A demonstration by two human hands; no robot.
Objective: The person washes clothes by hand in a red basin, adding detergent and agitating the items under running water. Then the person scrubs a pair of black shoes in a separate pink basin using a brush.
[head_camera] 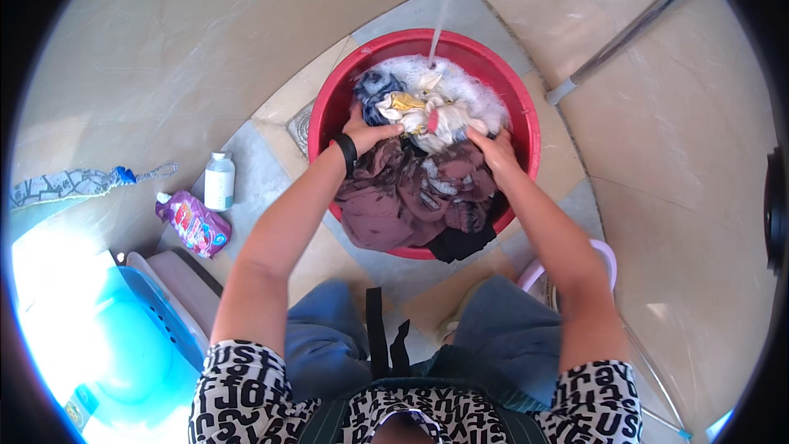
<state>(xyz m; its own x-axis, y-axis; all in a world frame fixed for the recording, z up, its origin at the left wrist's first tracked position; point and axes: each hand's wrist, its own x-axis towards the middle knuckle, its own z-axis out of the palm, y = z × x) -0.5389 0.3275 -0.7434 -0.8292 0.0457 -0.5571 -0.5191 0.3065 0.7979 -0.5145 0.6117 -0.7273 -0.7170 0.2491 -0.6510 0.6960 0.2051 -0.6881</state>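
A round red plastic basin (325,84) on the floor holds wet laundry and foamy water. Both my hands are in it, pressing a bundle of clothes from its two sides. My left hand (368,134), a black band on its wrist, grips between a dark blue garment (375,94) and the white cloth (431,114), thumb on top. My right hand (497,149) clasps the bundle's right side, some fingers hidden by fabric. Nearer to me, a maroon garment (394,209) and a black cloth (462,242) hang over the basin's front rim. A stream of water (442,12) falls into the suds (474,86).
Left of the basin are a white-labelled bottle (219,182) and a purple detergent pouch (196,225). Blue basins (148,345) lie at lower left. A metal pole (629,31) leans at the right wall. A lilac plastic rim (607,259) shows behind my right forearm. Tiled walls stand close.
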